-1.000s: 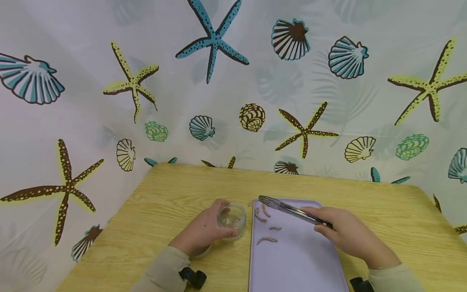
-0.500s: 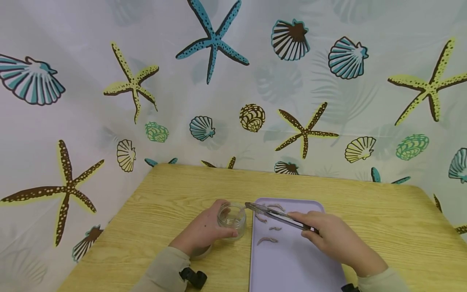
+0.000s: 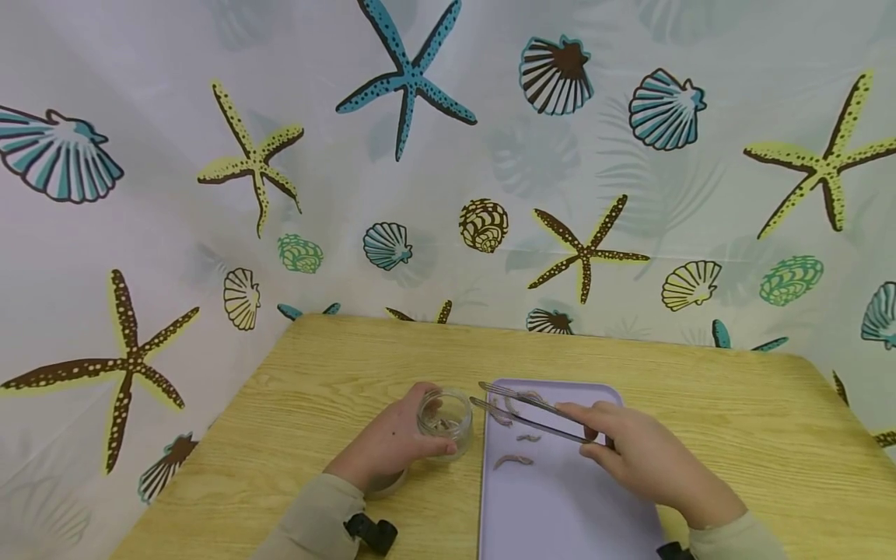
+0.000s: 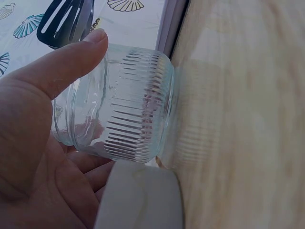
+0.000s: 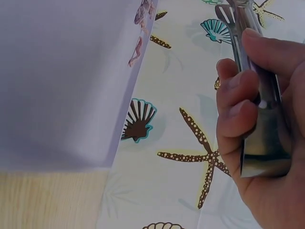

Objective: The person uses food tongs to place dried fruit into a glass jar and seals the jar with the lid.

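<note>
My left hand [image 3: 395,437] holds a clear glass jar [image 4: 136,102] upright by its side, thumb and fingers round it. Through the ribbed glass, small reddish-brown pieces show at the jar's bottom. My right hand [image 3: 630,445] grips slotted metal tongs [image 5: 259,90]; their arms are spread, and the tips hover between the jar's rim and the tray with nothing seen between them. On the lilac tray [image 3: 567,505] lie several thin, curled, worm-like pieces [image 3: 514,460], mostly along its left side and back. The tongs partly cover those at the back.
A pale round object [image 3: 386,484] stands under my left wrist; in the left wrist view a white rounded object [image 4: 140,195] sits close by the jar. All rests on a wood-grain table [image 3: 336,365]. Behind it hangs a seashell-printed curtain [image 3: 448,171].
My right hand has moved left, carrying a thin piece from the tray's back-left corner to the jar's rim. The tongs have then spread, and the jar's bottom now shows more. My left hand stays put.
</note>
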### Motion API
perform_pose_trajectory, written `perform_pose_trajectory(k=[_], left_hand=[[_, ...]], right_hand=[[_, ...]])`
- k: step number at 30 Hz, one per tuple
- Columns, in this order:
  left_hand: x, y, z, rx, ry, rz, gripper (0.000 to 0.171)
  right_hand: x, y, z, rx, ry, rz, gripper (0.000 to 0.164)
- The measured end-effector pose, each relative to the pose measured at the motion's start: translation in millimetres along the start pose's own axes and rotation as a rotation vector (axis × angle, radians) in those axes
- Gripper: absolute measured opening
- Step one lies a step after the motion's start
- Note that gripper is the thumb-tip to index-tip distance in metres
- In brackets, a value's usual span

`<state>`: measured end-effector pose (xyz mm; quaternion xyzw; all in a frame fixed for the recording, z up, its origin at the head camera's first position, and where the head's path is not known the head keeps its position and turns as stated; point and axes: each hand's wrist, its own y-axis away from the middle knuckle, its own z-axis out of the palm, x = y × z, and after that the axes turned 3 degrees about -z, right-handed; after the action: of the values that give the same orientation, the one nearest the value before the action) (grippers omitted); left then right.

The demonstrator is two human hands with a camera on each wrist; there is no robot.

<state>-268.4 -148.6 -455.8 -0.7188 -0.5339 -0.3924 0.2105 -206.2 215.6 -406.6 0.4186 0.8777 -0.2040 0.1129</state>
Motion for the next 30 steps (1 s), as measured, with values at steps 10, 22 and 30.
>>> perform_pose_trajectory(k=[10, 22, 30], left_hand=[[3.2, 2.4, -0.9, 0.005, -0.031, 0.006, 0.095], [4.4, 3.6, -1.4, 0.002, -0.038, 0.014, 0.095], [2.1, 2.9, -1.1, 0.015, -0.047, 0.024, 0.097]], right_hand=[[11, 4, -6, -0.011, 0.006, 0.078, 0.061], [29, 5, -8, -0.071, 0.029, 0.232, 0.057], [40, 6, -6, -0.137, -0.047, 0.347, 0.058]])
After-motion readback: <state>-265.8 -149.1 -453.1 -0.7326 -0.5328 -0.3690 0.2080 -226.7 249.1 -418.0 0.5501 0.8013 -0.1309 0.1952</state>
